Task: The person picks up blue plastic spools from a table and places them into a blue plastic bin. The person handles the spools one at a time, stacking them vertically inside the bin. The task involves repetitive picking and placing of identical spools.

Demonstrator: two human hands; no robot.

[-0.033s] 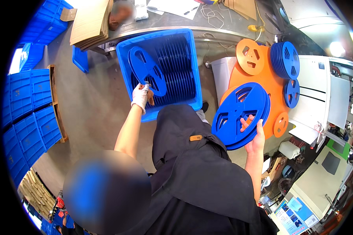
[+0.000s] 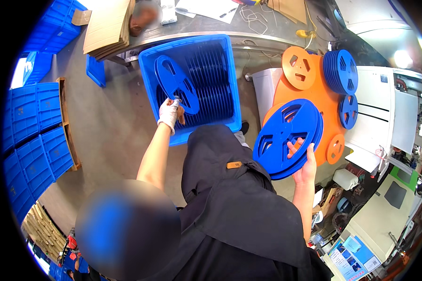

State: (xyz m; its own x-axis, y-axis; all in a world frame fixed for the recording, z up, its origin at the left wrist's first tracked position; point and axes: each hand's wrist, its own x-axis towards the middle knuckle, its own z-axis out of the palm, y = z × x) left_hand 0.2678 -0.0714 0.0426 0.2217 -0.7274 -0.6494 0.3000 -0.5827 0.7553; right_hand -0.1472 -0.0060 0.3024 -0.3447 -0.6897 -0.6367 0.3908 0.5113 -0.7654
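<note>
My left hand (image 2: 169, 114), in a white glove that leaves fingertips bare, pinches the lower end of a blue plastic reel (image 2: 175, 79). That reel leans inside a blue bin (image 2: 144, 75), beside a row of dark blue reels (image 2: 211, 84) packed on edge. To the right, my bare right hand (image 2: 306, 164) grips a larger blue reel (image 2: 290, 126) by its right edge, with fingers showing through an opening. It is made of discs one behind another, tilted in front of an orange round table (image 2: 281, 91). Whether it rests on the table is hidden.
On the orange table are an orange reel (image 2: 299, 68), a stack of blue reels (image 2: 344, 72), another blue reel (image 2: 349, 112) and a small orange reel (image 2: 335, 149). A metal workbench (image 2: 197, 28) runs behind the bin. Stacked blue crates (image 2: 37, 112) stand at left.
</note>
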